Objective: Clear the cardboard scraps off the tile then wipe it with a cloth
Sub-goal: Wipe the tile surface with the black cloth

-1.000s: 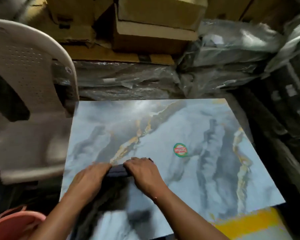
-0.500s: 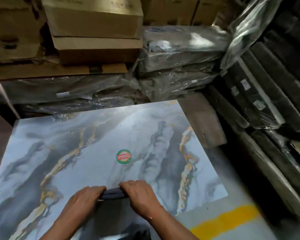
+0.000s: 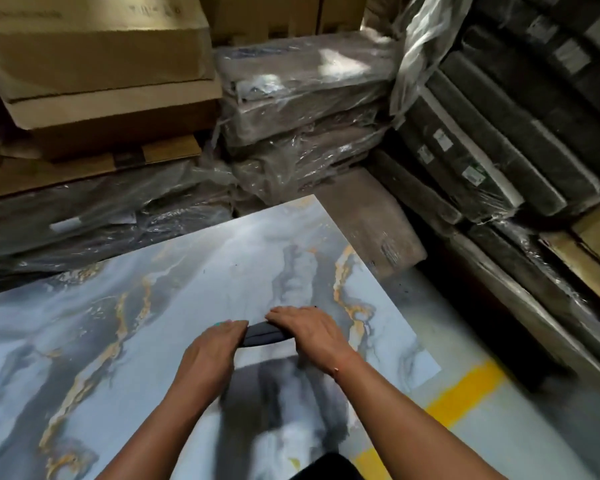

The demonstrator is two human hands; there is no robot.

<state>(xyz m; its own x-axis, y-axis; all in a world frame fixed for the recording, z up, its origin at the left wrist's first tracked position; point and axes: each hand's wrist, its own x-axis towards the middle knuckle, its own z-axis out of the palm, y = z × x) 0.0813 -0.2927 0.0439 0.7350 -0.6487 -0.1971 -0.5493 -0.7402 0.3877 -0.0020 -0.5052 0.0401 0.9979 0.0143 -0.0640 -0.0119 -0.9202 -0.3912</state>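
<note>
Both hands, the left hand (image 3: 212, 348) and right hand (image 3: 309, 329), press flat with fingers straight on a dark folded cloth (image 3: 265, 334) lying on the marbled tile (image 3: 101, 327), near the tile's right edge; cardboard boxes (image 3: 94, 64) are stacked beyond the tile.

Most of the cloth (image 3: 265, 335) lies hidden under the left hand (image 3: 212, 351) and right hand (image 3: 310, 332); only a dark strip shows between them; the tile (image 3: 125, 341) runs off the left and bottom edges; both forearms are cut off at the bottom; labels (image 3: 471, 174) on the wrapped stacks are too small to read.
</note>
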